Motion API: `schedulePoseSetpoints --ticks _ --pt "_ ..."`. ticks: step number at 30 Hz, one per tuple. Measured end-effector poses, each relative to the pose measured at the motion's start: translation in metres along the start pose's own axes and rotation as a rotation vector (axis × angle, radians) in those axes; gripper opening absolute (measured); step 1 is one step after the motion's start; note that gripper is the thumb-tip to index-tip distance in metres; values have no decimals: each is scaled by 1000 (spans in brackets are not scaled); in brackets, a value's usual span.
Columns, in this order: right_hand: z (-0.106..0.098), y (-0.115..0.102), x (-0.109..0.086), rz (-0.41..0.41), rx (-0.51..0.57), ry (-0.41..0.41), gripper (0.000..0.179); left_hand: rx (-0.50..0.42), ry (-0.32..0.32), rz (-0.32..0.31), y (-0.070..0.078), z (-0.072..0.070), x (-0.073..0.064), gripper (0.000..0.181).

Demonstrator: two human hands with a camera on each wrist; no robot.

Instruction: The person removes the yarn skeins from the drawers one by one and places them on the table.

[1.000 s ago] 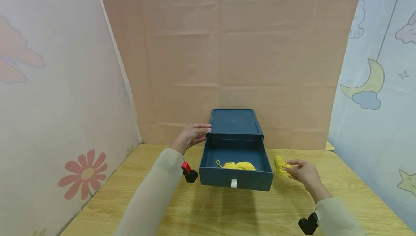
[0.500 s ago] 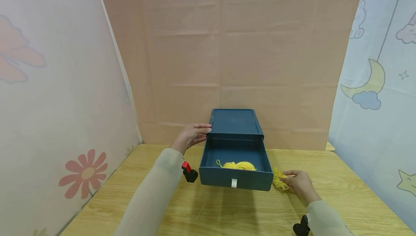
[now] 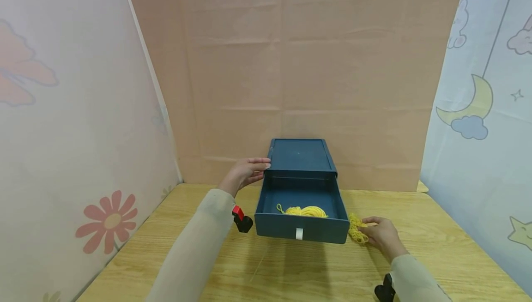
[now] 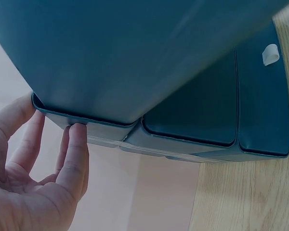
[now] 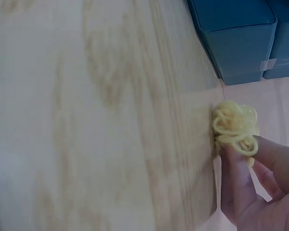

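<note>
A dark blue drawer cabinet (image 3: 299, 155) stands at the table's far side, its top drawer (image 3: 300, 228) pulled out. Inside that drawer lies a yellow yarn bundle (image 3: 309, 212) with a small loop at its left end. My left hand (image 3: 246, 172) touches the cabinet's upper left edge; in the left wrist view, its extended fingers (image 4: 76, 154) rest against the casing. To the right of the drawer, my right hand (image 3: 384, 236) pinches a second yellow yarn bundle (image 3: 356, 229) at table level. In the right wrist view this bundle (image 5: 235, 122) is loosely looped, with fingertips partly hidden by it.
The cabinet's lower drawers (image 4: 192, 106) show beneath the pulled-out one in the left wrist view, one with a white tab (image 4: 270, 54). A wooden table (image 3: 187, 256) lies under everything. A brown backdrop (image 3: 291, 62) hangs close behind, with patterned sheets at both sides.
My right hand has lowered the second yarn bundle to the table and shifted slightly left, then stayed there over the last half second. The left hand and drawer have not moved.
</note>
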State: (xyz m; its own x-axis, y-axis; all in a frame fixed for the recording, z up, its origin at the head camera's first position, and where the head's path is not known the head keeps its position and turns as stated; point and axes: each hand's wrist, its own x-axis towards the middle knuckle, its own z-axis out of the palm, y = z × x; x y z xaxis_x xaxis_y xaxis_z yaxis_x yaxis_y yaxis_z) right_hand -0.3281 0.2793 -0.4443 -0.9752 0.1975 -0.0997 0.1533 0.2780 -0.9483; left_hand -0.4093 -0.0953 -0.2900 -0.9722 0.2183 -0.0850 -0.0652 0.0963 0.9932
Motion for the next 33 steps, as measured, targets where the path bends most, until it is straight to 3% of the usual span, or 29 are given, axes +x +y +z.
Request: schedulePoseSetpoints --ticks 9,18,25,33 --pt "-4 0 2 38 55 -66 56 0 5 4 0 0 -1 27" --pt "-5 -4 1 53 16 -97 66 17 15 4 0 0 0 27" --pt "-8 -4 3 39 -79 -91 72 16 18 -2 0 0 0 26" --pt "-15 -13 1 31 -150 -139 70 14 11 2 0 0 0 27"
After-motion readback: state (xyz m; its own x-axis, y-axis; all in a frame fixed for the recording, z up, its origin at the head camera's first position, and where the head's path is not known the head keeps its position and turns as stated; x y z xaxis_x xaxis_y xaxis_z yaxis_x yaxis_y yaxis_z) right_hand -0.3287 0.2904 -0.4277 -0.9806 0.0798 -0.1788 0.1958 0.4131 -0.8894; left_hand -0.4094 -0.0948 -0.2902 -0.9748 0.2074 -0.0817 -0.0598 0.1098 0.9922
